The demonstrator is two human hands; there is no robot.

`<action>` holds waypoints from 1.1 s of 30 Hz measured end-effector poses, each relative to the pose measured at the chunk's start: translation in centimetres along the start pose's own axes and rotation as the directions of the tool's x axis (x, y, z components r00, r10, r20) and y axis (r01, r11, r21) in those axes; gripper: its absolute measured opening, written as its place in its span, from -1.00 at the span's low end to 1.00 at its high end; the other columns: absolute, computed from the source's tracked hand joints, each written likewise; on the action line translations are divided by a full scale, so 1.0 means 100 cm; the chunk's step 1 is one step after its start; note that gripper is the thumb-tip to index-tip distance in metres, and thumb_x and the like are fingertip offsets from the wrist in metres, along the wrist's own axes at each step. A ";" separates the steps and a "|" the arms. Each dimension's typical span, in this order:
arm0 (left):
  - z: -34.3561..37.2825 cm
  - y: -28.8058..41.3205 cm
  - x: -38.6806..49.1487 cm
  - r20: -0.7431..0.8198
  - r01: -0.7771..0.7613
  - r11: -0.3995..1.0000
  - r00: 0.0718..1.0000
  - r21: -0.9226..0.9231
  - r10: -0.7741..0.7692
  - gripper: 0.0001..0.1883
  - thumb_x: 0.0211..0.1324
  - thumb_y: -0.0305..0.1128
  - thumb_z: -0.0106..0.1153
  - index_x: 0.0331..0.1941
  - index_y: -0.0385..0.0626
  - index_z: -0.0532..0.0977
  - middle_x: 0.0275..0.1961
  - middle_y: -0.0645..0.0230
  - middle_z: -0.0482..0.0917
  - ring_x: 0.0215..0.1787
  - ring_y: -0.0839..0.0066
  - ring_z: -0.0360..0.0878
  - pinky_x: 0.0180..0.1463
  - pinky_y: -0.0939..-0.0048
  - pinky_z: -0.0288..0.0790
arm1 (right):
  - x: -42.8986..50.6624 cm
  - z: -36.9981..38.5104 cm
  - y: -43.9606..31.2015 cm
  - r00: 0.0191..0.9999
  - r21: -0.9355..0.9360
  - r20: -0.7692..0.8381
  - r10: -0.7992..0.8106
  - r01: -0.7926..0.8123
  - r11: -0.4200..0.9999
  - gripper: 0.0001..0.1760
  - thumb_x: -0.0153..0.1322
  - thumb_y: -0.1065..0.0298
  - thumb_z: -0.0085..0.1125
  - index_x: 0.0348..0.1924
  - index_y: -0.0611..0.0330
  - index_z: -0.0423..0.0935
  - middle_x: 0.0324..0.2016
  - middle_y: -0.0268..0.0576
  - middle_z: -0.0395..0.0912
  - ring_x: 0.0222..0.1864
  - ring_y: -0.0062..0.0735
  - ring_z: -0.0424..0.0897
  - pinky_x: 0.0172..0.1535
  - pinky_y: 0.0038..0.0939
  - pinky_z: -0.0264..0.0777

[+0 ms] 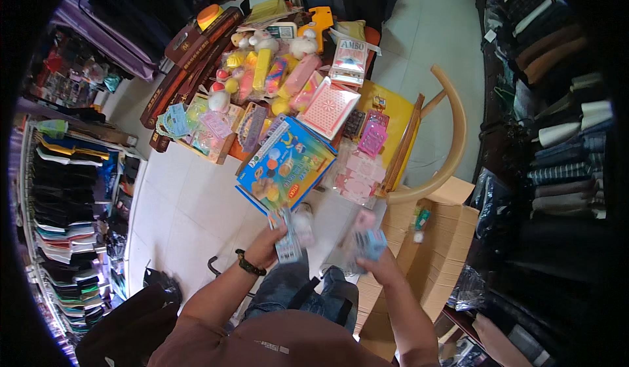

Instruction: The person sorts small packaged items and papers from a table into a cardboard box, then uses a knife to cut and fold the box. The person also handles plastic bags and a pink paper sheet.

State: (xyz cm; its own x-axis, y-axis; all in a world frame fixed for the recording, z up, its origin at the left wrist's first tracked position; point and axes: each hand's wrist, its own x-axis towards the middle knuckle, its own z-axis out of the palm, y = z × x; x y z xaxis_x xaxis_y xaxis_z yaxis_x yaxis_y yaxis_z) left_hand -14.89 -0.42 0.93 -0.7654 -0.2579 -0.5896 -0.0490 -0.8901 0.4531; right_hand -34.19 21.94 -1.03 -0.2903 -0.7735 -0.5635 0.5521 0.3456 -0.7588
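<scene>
My left hand (267, 243) grips a small flat pale-blue package (287, 241) that bears a barcode. Beside it hangs a blurred white-and-pink item (302, 228); I cannot tell whether the two are joined. In my right hand (376, 265) is a small light-blue package (376, 243), held above the rim of a cardboard box. A blurred pink piece (365, 218) shows just over that package. Directly ahead of the left hand, a blue printed toy carton (287, 163) sits tilted at the near edge of the crowded table.
Soft toys (303, 46), oversized playing-card packs (330, 107) and pink packets (358, 175) crowd the table. A curved wooden chair arm (457, 141) rises at right, above an open cardboard box (442, 249). Clothes racks (66, 205) line the left; folded clothes (560, 170) fill the right.
</scene>
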 end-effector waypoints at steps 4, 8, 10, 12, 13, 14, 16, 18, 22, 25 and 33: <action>-0.020 0.057 0.033 -0.159 -0.330 0.915 0.915 0.230 0.370 -0.43 0.17 -0.32 0.09 0.20 -0.14 0.10 0.07 0.29 0.39 0.04 0.44 0.44 0.08 0.35 0.37 | 0.096 0.062 -0.069 0.988 -0.403 -0.056 -0.143 0.109 0.909 -0.13 0.04 0.10 0.39 0.14 0.27 0.26 0.13 0.06 0.21 0.17 -0.15 0.26 0.19 -0.25 0.17; -0.041 0.085 0.078 -0.184 -0.398 0.894 0.882 0.205 0.434 -0.42 0.15 -0.31 0.13 0.20 -0.13 0.11 0.08 0.32 0.37 0.09 0.52 0.35 0.18 0.43 0.23 | 0.177 0.103 -0.115 0.917 -0.907 0.006 -0.398 0.172 0.384 -0.07 0.03 0.12 0.40 0.18 0.28 0.19 0.20 0.23 0.01 0.09 0.06 0.35 0.08 -0.28 0.32; -0.048 0.082 0.092 -0.228 -0.441 0.827 0.816 0.349 0.532 -0.24 0.09 -0.27 0.19 0.26 -0.24 -0.01 0.16 0.20 0.27 0.18 0.43 0.25 0.24 0.38 0.15 | 0.202 0.115 -0.131 0.875 -0.976 0.058 -0.481 0.152 0.159 -0.03 0.02 0.17 0.42 0.21 0.26 0.16 0.25 0.32 -0.13 0.14 0.19 0.29 0.11 -0.24 0.32; -0.054 0.077 0.094 -0.355 -0.283 0.713 0.714 0.641 0.603 -0.12 0.03 -0.25 0.23 0.29 -0.30 -0.11 0.22 0.11 0.15 0.22 0.34 0.18 0.27 0.34 0.10 | 0.218 0.123 -0.141 0.930 -0.926 0.051 -0.365 0.181 0.331 0.00 0.03 0.20 0.44 0.24 0.24 0.10 0.27 0.35 -0.22 0.18 0.21 0.24 0.13 -0.22 0.30; -0.056 0.075 0.092 -0.460 -0.073 0.683 0.686 0.727 0.563 -0.07 0.01 -0.25 0.25 0.30 -0.32 -0.15 0.23 0.08 0.09 0.24 0.29 0.15 0.29 0.32 0.08 | 0.226 0.126 -0.145 0.948 -0.885 0.065 -0.313 0.199 0.420 0.03 0.03 0.21 0.45 0.26 0.22 0.07 0.28 0.36 -0.26 0.20 0.23 0.22 0.15 -0.21 0.29; -0.056 0.072 0.088 -0.504 0.016 0.674 0.676 0.739 0.537 -0.04 0.00 -0.27 0.24 0.30 -0.32 -0.21 0.23 0.07 0.05 0.22 0.28 0.19 0.26 0.31 0.14 | 0.229 0.127 -0.145 0.972 -0.784 0.054 -0.228 0.183 0.593 0.08 0.02 0.19 0.45 0.29 0.17 0.01 0.30 0.30 -0.37 0.13 0.11 0.35 0.12 -0.21 0.32; -0.055 0.072 0.080 -0.487 -0.116 0.811 0.747 0.574 0.452 -0.03 0.03 -0.28 0.23 0.31 -0.28 -0.27 0.28 0.08 -0.04 0.29 0.25 0.07 0.30 0.30 0.08 | 0.236 0.128 -0.139 0.963 -0.756 0.046 -0.266 0.208 0.621 0.09 0.04 0.20 0.44 0.31 0.17 -0.03 0.30 0.29 -0.38 0.09 0.04 0.40 0.11 -0.23 0.33; -0.051 0.073 0.075 -0.489 -0.167 0.888 0.784 0.427 0.383 -0.03 0.04 -0.31 0.21 0.32 -0.25 -0.30 0.29 0.08 -0.02 0.31 0.27 0.05 0.31 0.32 0.07 | 0.237 0.123 -0.125 0.947 -0.816 0.023 -0.319 0.202 0.541 0.06 0.10 0.21 0.40 0.32 0.19 -0.08 0.31 0.24 -0.28 0.14 -0.03 0.36 0.15 -0.24 0.28; -0.045 0.073 0.075 -0.399 -0.299 0.889 0.811 0.347 0.428 -0.18 0.04 -0.43 0.13 0.29 -0.29 -0.14 0.01 0.19 0.37 0.10 0.45 0.32 0.12 0.45 0.27 | 0.224 0.095 -0.091 0.868 -0.519 -0.128 -0.480 0.353 0.778 -0.08 0.22 0.26 0.29 0.31 0.19 -0.05 0.26 0.09 0.04 0.26 -0.13 0.18 0.21 -0.23 0.16; -0.045 0.064 0.071 -0.304 -0.325 0.857 0.835 0.400 0.459 -0.25 0.05 -0.43 0.10 0.28 -0.24 -0.06 0.08 0.19 0.33 0.11 0.45 0.31 0.16 0.41 0.23 | 0.195 0.068 -0.066 0.815 -0.385 -0.304 -0.493 0.369 0.846 -0.20 0.27 0.34 0.22 0.29 0.19 0.02 0.23 0.01 0.11 0.22 -0.18 0.24 0.19 -0.26 0.19; 0.006 0.001 0.026 -0.391 -0.004 0.852 0.887 0.524 0.245 -0.52 0.15 -0.49 -0.04 0.17 -0.20 0.16 0.06 0.28 0.32 0.07 0.48 0.36 0.03 0.40 0.30 | 0.055 -0.031 0.079 0.713 0.181 -0.681 -0.169 0.387 0.904 -0.70 0.36 0.56 -0.02 -0.03 0.27 0.38 -0.18 -0.18 0.49 -0.16 -0.48 0.52 -0.06 -0.51 0.39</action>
State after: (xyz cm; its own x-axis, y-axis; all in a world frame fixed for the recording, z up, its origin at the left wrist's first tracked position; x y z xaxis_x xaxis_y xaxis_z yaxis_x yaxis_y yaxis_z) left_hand -17.28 -1.01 -0.18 -0.4402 -0.5939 -0.6735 -0.3746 -0.5602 0.7388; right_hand -33.88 22.02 -11.14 -0.8323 -0.2477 -0.4960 0.5284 -0.0836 -0.8449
